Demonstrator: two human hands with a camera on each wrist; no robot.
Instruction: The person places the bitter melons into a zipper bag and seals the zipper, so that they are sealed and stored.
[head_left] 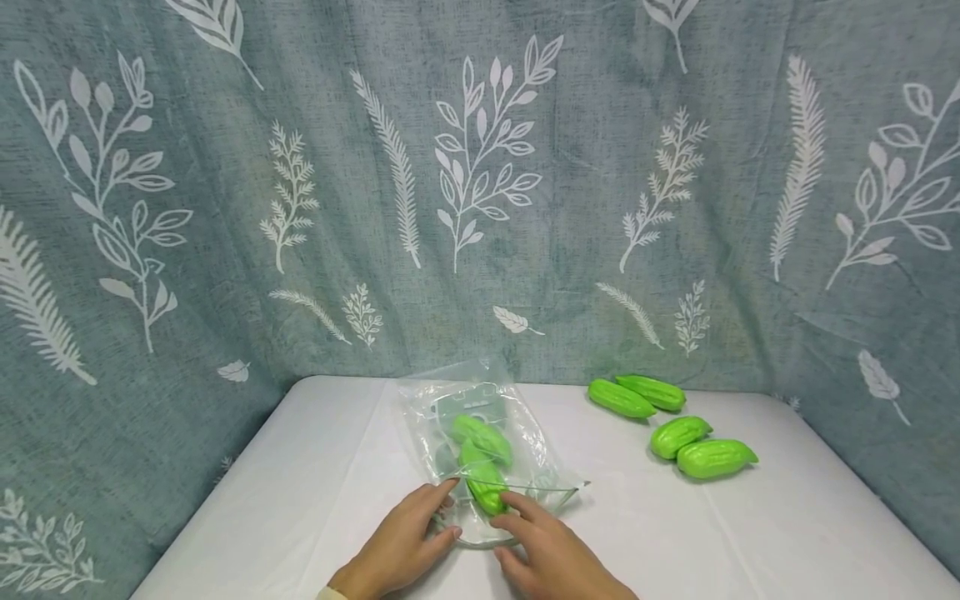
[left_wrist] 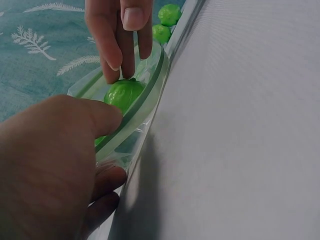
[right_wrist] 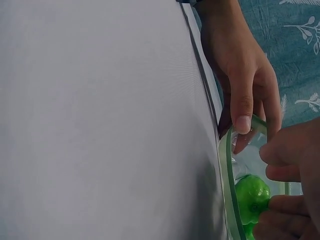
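A clear zip bag (head_left: pixel 536 446) with a green-edged mouth lies on the table, its opening toward me. Inside are two bright green, ridged gourds, a far gourd (head_left: pixel 487 437) and a near gourd (head_left: pixel 480 479) whose end sits at the mouth. My left hand (head_left: pixel 401 533) pinches the left side of the bag's rim (right_wrist: pixel 227 170), thumb on one side and fingers on the other. At the mouth, my right hand (head_left: pixel 543 546) reaches in with fairly straight fingers, and its fingertips (left_wrist: pixel 112 75) touch the near gourd's end (left_wrist: pixel 122 94).
Several more green gourds (head_left: pixel 712 458) lie at the back right of the white table (head_left: pixel 750 533). A leaf-patterned blue-green curtain (head_left: pixel 555 208) hangs behind the table and along both sides.
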